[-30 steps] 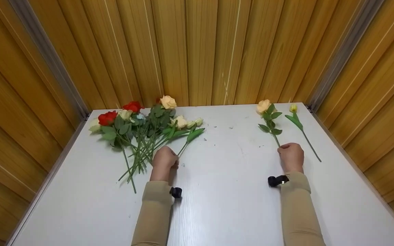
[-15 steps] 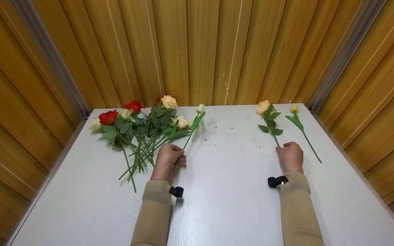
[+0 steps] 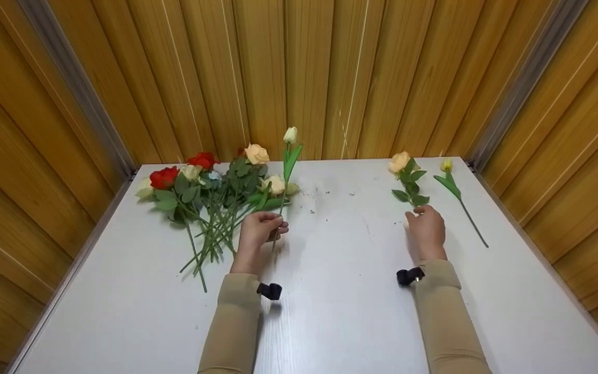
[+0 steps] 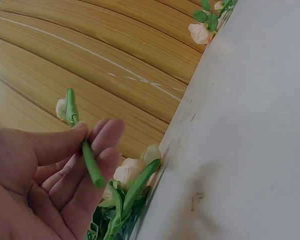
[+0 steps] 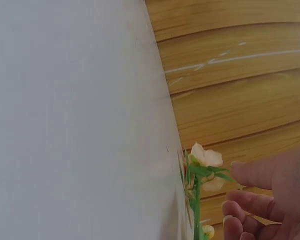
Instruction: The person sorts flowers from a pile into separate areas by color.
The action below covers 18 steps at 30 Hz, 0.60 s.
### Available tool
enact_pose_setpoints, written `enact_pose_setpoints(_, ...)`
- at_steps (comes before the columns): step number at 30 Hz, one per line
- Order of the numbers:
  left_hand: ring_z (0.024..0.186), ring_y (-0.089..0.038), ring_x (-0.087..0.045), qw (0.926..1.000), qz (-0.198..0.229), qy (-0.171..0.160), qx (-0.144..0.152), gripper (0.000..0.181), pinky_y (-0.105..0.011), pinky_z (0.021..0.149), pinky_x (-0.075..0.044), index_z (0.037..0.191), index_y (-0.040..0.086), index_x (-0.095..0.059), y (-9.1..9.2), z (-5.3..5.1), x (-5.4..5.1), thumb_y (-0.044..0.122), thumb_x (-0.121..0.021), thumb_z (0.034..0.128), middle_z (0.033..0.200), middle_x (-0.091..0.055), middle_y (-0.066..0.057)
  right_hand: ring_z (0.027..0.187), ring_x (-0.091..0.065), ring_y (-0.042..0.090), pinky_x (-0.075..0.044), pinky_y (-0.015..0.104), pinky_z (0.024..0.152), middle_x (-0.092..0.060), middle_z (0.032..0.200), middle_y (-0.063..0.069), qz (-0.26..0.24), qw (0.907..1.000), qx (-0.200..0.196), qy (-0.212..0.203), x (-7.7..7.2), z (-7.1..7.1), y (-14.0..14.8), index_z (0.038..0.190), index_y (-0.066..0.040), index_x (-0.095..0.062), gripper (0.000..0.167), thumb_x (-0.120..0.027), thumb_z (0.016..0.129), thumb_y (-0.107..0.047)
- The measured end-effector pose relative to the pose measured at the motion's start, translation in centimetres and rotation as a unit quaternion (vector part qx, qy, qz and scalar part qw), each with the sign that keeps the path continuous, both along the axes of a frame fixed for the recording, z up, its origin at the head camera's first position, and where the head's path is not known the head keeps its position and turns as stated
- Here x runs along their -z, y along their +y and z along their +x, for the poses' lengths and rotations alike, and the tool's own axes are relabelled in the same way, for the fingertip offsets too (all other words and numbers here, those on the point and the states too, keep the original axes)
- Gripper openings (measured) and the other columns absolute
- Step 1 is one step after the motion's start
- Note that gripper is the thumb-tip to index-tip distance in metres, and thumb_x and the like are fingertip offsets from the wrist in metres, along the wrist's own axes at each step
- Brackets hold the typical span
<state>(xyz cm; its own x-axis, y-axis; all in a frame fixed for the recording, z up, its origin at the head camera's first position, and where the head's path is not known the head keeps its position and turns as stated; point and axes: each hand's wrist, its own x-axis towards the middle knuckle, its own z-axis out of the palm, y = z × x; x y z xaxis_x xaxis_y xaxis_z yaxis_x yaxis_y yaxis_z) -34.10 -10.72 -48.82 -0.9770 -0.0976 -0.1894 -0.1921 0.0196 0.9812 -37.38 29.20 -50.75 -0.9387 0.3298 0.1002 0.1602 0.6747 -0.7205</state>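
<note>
My left hand pinches the stem of a white tulip between thumb and fingertips. The tulip stands nearly upright, its bloom in front of the wall; in the left wrist view the cut end of its stem points out past the fingers. My right hand is over the lower stem of a peach rose lying on the table. The right wrist view shows that hand with thumb and fingers apart, gripping nothing, beside the rose.
A heap of red, peach and cream flowers with crossed stems lies on the white table, left of my left hand. A yellow tulip lies at the right. Wood-patterned walls enclose the table's back and sides.
The left hand has raised the white tulip off the heap, tilting it from leaning right to nearly upright. The right hand has let go of the rose stem and shifted slightly left and forward.
</note>
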Motion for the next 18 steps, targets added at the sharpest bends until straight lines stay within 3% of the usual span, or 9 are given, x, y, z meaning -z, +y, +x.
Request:
enact_pose_setpoints(6, 0.084, -0.017, -0.079, 0.9987, 0.049, 0.005, 0.011, 0.030, -0.028, 0.070, -0.063, 0.128, -0.001, -0.065, 1.0, -0.1, -0.1, 0.002, -0.066, 0.0984, 0.104, -0.079, -0.019, 0.081, -0.063, 0.025, -0.047, 0.031, 0.066, -0.068, 0.101, 0.019, 0.013, 0.9985, -0.053, 0.006, -0.7, -0.1, -4.0, 0.117, 0.000, -0.069, 0.031, -0.061, 0.102, -0.026)
enact_pose_setpoints(9, 0.088, -0.019, -0.079, 0.9972, 0.073, 0.006, 0.015, 0.036, -0.030, 0.073, -0.064, 0.133, -0.001, -0.062, 1.6, 0.0, -0.1, -0.003, -0.065, 0.0975, 0.108, -0.078, -0.021, 0.079, -0.062, 0.023, -0.046, 0.028, 0.064, -0.069, 0.098, 0.016, 0.014, 0.9951, -0.096, 0.017, -0.9, 0.4, -6.7, 0.112, -0.002, -0.070, 0.026, -0.063, 0.101, -0.025)
enact_pose_setpoints(11, 0.088, -0.020, -0.079, 0.9960, 0.088, 0.005, 0.011, 0.033, -0.032, 0.074, -0.064, 0.128, -0.001, -0.063, 2.1, 0.0, 0.0, -0.005, -0.067, 0.0956, 0.108, -0.077, -0.021, 0.080, -0.061, 0.023, -0.047, 0.028, 0.066, -0.069, 0.097, 0.015, 0.003, 0.9916, -0.129, 0.015, -1.0, 0.9, -8.7, 0.110, -0.003, -0.071, 0.023, -0.064, 0.101, -0.024)
enact_pose_setpoints(15, 0.084, -0.020, -0.079, 0.9948, 0.101, 0.013, 0.006, 0.024, -0.033, 0.075, -0.065, 0.112, -0.002, -0.064, 2.8, -0.2, 0.1, -0.009, -0.071, 0.0910, 0.103, -0.078, -0.020, 0.082, -0.063, 0.019, -0.050, 0.026, 0.068, -0.072, 0.095, 0.011, -0.049, 0.9792, -0.197, -0.002, -0.8, 2.0, -12.6, 0.106, -0.005, -0.073, 0.017, -0.067, 0.099, -0.020)
enact_pose_setpoints(18, 0.082, -0.019, -0.078, 0.9948, 0.098, 0.026, 0.009, 0.021, -0.033, 0.074, -0.065, 0.106, -0.001, -0.064, 3.4, -0.2, 0.4, -0.010, -0.072, 0.0892, 0.098, -0.079, -0.018, 0.081, -0.069, 0.017, -0.054, 0.025, 0.068, -0.075, 0.095, 0.012, -0.112, 0.9600, -0.257, -0.006, -0.3, 3.0, -15.1, 0.107, -0.001, -0.074, 0.017, -0.068, 0.099, -0.015)
